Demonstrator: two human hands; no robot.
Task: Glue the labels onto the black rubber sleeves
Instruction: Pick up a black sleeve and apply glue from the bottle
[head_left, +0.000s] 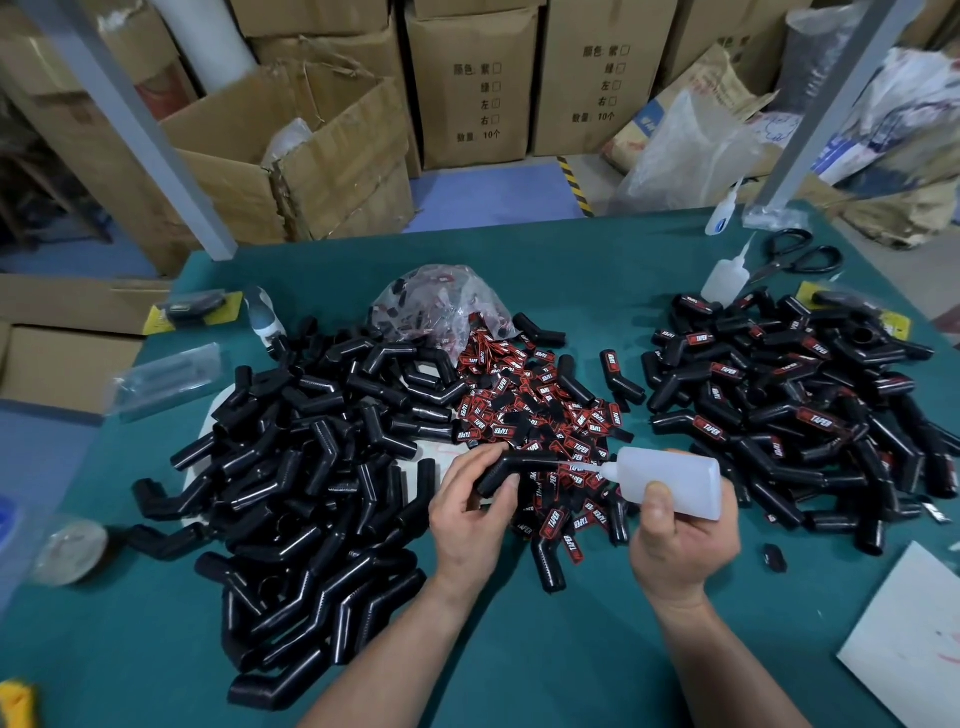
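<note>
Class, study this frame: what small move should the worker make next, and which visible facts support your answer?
Probably squeeze a small drop of glue onto the bent black rubber sleeve. The left hand grips it, no label shows on it, and the right hand holds the translucent white plastic squeeze bottle with its nozzle pointing at the sleeve.

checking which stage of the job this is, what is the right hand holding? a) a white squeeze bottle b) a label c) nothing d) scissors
a: the right hand grips the white squeeze bottle, its nozzle pointed at the black sleeve held in the left hand; the scissors lie untouched at the far right of the table.
</note>
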